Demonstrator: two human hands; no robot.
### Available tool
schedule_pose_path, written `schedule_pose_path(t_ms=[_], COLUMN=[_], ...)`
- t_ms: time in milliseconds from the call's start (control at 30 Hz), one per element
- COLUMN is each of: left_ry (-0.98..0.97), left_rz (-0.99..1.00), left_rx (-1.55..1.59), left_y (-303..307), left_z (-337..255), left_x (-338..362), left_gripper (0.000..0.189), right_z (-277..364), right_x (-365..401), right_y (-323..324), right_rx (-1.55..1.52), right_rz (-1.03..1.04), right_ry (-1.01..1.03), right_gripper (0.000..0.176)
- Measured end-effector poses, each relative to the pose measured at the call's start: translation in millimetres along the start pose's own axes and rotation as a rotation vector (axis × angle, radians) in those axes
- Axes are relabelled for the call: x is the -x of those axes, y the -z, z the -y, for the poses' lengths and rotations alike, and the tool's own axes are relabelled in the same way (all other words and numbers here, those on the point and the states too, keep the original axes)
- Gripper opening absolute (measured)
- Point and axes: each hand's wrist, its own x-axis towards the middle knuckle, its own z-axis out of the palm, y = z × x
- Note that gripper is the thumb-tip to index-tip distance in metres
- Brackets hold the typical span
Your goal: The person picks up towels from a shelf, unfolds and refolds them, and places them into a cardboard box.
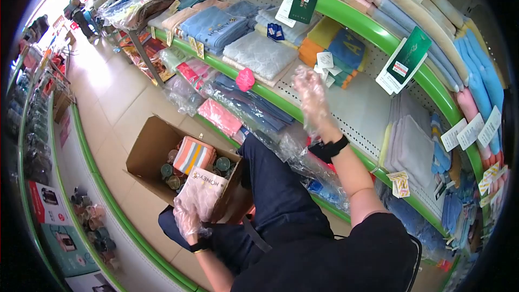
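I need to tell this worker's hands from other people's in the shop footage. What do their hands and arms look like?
The left hand and right hand both wear thin, clear, crinkled plastic gloves. A broad black band circles the right wrist, and a thin, gold-looking bangle sits at the left. The forearms are bare below a black short-sleeved top.

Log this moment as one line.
left hand: gloved, holds bagged towel at cardboard box edge | right hand: gloved, open, raised before shelf
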Motion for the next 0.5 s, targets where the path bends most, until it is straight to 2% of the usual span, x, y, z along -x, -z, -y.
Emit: schedule_pose_path(t_ms=[67,100,167,200,267,300,333,400,433,467,500], left_ry=[0.014,0.028,0.117,0.124,0.265,0.251,0.267,0.233,0.331,0.335,0.394], left_rz=[0.017,0.048,0.109,0.1,0.118,0.058,0.046,0.011,0.029,0.021,0.048], left_rx=[0.107,0.245,0.475,0.475,0.664,0.676,0.675,0.631,0.676,0.677,0.747], left_y=[-0.9,0.2,3.2,8.0,34.7,24.0,13.2,-1.3,13.2,21.0,26.8], left_z=[5.3,4.9,5.1,3.6,-24.2,-4.1,19.0,52.3,34.5,29.7,26.6], left_x=[-3.7,-4.6,-5.0,-2.1,10.0,10.1,11.7,14.9,22.3,29.0,33.8], left_gripper=[0.053,0.052,0.05,0.05,0.05,0.05,0.05,0.049,0.047,0.047,0.046], right_z=[-11.0,-16.3,-29.2,-36.7,-50.7,-57.1,-57.7,-52.6,-48.4,-44.4,-41.0], right_x=[-23.2,-35.5,-55.5,-62.4,-71.0,-72.5,-71.0,-72.9,-70.0,-68.1,-66.4], right_y=[12.8,15.3,16.3,14.4,6.7,2.3,-0.7,-4.7,-4.4,-8.1,-10.8], right_rx=[-0.519,-0.522,-0.871,-0.873,-0.674,-0.561,-0.561,-0.641,-0.697,-0.697,-0.704], right_rz=[-0.029,-0.017,0.021,0.033,0.071,0.083,0.102,0.082,0.177,0.186,0.137], right_ry=[-0.484,-0.478,-0.836,-0.84,-0.824,-0.754,-0.764,-0.926,-0.9,-0.901,-0.9], right_gripper=[0.029,0.029,0.03,0.03,0.038,0.061,0.061,0.083,0.096,0.096,0.087])
